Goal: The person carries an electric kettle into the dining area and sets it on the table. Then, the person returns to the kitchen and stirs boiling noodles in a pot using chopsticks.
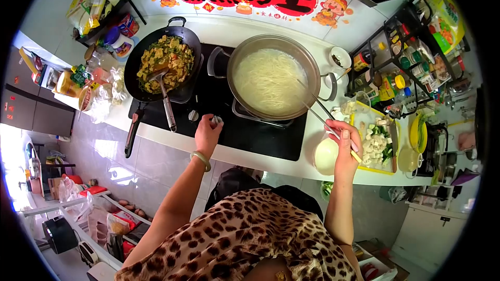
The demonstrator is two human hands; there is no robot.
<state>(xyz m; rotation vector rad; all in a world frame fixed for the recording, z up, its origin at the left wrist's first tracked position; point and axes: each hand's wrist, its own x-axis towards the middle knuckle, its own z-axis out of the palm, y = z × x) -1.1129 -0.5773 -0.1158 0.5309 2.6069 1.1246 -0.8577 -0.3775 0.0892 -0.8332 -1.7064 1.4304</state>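
My left hand (pixel 208 134) is closed on a stove knob (pixel 217 120) at the front of the black cooktop (pixel 260 139). Chopsticks (pixel 320 109) are held in my right hand (pixel 345 148), their tips reaching into a wide steel pot (pixel 237 47) of pale noodles (pixel 268 80) in cloudy liquid. Left of the pot is a black wok (pixel 132 73) with cooked egg and greens (pixel 172 60). A metal spatula (pixel 167 104) rests in the wok, its handle over the near rim. Another knob (pixel 193 115) sits left of my left hand.
A pale bowl (pixel 326 157) stands below my right hand. To its right, a yellow-edged board (pixel 372 168) holds chopped white and green pieces and a knife (pixel 394 148). Jars and bottles fill the rack (pixel 364 49) at right. The wok's handle (pixel 133 130) juts past the counter edge.
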